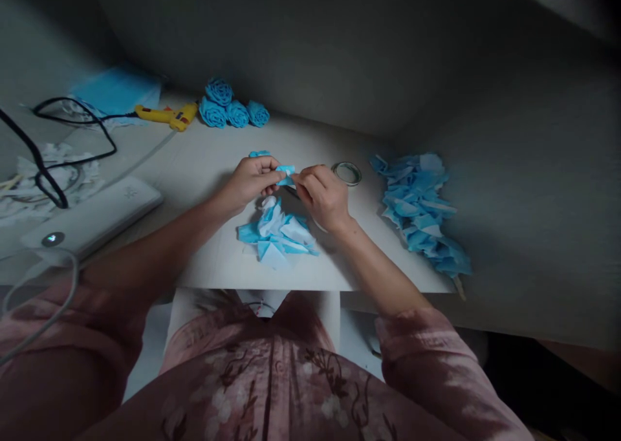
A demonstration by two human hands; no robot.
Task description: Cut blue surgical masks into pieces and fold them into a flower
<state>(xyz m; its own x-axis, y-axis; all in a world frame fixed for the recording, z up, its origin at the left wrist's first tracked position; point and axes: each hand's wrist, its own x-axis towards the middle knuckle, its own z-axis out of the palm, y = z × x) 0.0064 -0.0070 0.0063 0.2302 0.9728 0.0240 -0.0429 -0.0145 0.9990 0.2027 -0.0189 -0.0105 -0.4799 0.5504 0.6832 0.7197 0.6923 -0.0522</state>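
Between my two hands, over the middle of the table, is a small piece of blue and white paper (285, 174). My left hand (252, 181) pinches its left side with thumb and fingers. On the other side, the closed fingertips of my right hand (323, 194) hold its right edge. Just below them lies a loose heap of blue and white paper pieces (279, 234). A small blue scrap (259, 153) shows behind my left fingers. The tips of my right fingers are partly hidden by the hand itself.
Several rolled blue paper roses (227, 108) stand at the back, beside a yellow glue gun (167, 115). At left are a black cord (36, 153), white scraps (53, 169) and a white device (97, 218). A tape roll (347, 173) and ruffled blue paper bunch (420, 208) lie right.
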